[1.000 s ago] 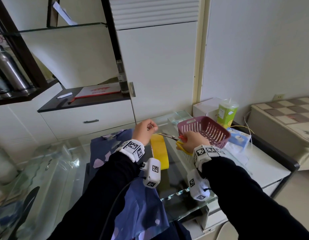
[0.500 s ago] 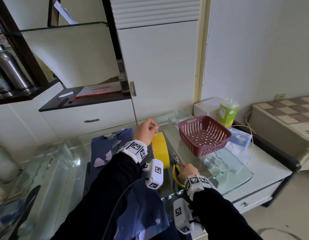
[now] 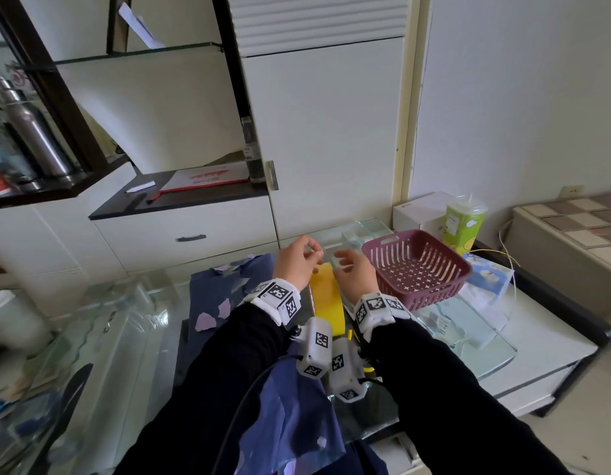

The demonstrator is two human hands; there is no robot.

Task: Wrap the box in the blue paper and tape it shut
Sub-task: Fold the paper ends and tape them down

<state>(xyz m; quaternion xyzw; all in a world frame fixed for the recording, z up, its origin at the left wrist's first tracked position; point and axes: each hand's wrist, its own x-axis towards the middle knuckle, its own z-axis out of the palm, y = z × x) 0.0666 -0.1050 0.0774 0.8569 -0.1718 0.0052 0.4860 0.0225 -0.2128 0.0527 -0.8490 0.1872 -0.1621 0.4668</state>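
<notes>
Over yellow roll (image 3: pixel 326 299), left hand (image 3: pixel 295 264) pinching tape (image 3: pixel 327 252)

Counted are two hands (left hand (image 3: pixel 295 267), right hand (image 3: pixel 356 275)), one yellow tape roll (image 3: pixel 326 303), one maroon basket (image 3: pixel 420 298), one blue paper sheet (image 3: pixel 211 286), and one steel bottle (image 3: pixel 33 132) at upper left.

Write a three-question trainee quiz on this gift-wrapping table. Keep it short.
1. True or false: the maroon basket sits to the right of the blue paper.
2. What stands just behind the basket? A) a green cup B) a kettle C) a potted plant
3. Fill in: the hand nearer the basket is the ____ hand.
Key: 1 true. 2 A. 3 right: the right hand.
</notes>
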